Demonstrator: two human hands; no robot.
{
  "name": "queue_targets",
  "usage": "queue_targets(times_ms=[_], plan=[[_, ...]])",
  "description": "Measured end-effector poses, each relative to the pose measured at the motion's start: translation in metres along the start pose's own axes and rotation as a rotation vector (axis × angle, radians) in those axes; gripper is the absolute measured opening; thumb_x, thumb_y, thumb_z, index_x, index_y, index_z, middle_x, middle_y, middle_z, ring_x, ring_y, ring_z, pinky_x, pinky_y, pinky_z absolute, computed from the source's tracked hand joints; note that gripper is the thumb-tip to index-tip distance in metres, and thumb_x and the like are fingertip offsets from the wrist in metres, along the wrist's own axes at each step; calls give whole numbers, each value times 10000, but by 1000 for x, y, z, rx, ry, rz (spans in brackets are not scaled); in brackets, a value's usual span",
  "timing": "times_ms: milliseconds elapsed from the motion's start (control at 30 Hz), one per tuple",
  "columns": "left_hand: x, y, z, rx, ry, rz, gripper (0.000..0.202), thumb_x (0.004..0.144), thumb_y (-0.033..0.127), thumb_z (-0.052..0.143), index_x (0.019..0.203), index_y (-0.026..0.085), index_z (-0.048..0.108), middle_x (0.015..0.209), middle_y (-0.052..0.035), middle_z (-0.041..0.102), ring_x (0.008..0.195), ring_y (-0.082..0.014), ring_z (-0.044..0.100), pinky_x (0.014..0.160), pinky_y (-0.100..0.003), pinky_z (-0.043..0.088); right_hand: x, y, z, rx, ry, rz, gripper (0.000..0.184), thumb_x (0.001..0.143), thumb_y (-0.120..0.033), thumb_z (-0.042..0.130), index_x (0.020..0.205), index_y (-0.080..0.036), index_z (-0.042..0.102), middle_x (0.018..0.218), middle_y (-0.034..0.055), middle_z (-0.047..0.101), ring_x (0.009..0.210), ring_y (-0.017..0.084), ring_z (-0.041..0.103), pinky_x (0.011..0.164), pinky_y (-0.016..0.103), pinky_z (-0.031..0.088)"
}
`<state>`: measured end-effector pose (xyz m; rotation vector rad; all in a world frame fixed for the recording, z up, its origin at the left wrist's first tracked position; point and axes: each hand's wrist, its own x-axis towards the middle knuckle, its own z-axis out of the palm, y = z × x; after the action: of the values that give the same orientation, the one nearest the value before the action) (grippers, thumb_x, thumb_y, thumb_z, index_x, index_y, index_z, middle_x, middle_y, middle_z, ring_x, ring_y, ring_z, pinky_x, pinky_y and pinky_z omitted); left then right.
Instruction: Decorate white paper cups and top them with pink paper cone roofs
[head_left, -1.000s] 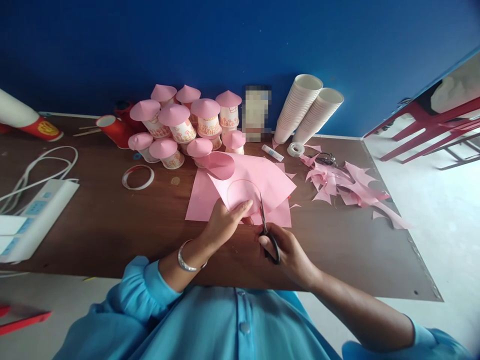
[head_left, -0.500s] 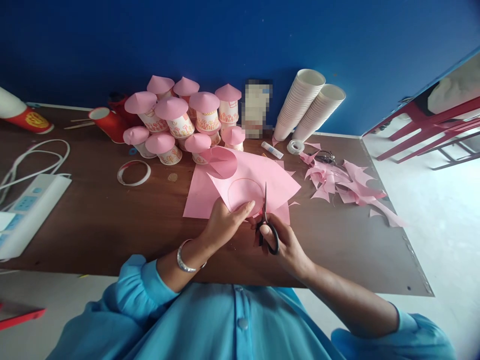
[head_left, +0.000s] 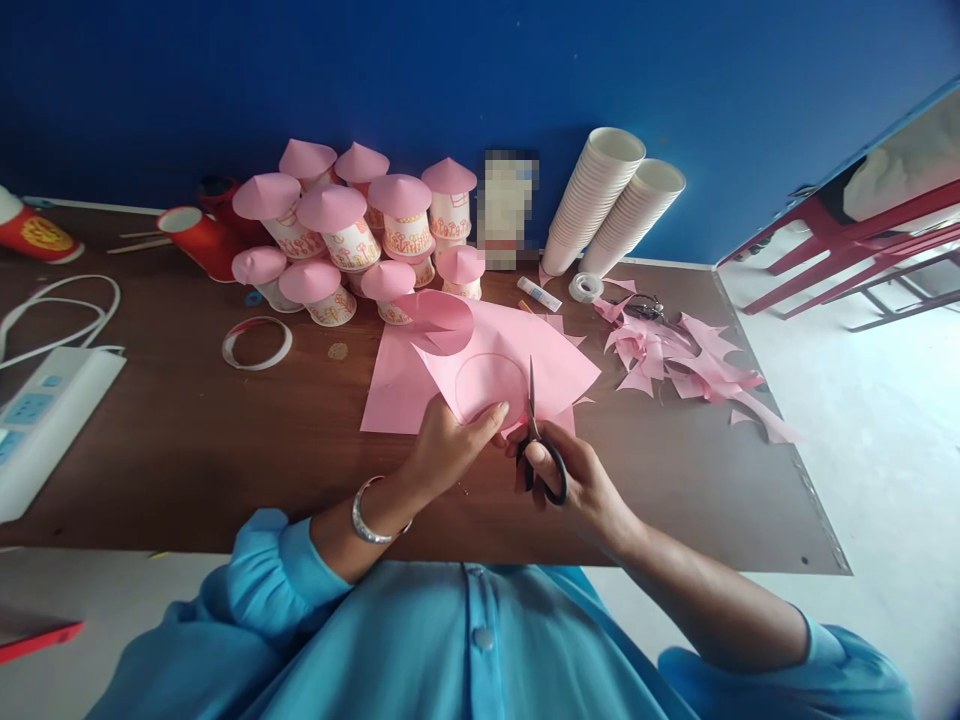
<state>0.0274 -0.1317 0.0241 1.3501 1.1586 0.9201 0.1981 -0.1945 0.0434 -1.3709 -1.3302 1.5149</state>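
Note:
Pinched between the thumb and fingers of my left hand is a sheet of pink paper, held above the table. A drawn circle marks its lower part, and a curled flap rises at its left. My right hand grips black-handled scissors, fingers through the loops. Their blade points away from me along the circle's right side; the lower blade is hidden by the paper. Beneath lies another pink sheet, flat on the brown table.
Several paper cups with pink cone roofs stand behind, left of two stacks of white cups. Pink scraps lie at the right, near a tape roll and a glue stick. A power strip sits at the left.
My right hand and the scissors have shifted slightly right and down relative to the paper. My left hand keeps its hold on the sheet. The whole view has moved a little.

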Motion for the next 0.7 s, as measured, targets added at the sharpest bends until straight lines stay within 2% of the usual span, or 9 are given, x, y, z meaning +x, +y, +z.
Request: queue_targets(times_ms=[200,700], plan=[[-1,2,-2,-86,-41,-59,285,900,364,702,694,168,719,670,-53,759,660,-194,724,680,-277,572,7,4,2,-20,20,-17,556,963,-719,538,1012,-174,633,707,-9,603,554,108,532,515,244,430],[-1,3,-5,-112,-52,-56,286,895,384,729,726,155,698,659,-34,724,654,-179,706,668,-273,564,10,14,3,0,9,-49,575,957,-749,517,985,-184,621,721,-9,584,533,105,518,503,247,431]])
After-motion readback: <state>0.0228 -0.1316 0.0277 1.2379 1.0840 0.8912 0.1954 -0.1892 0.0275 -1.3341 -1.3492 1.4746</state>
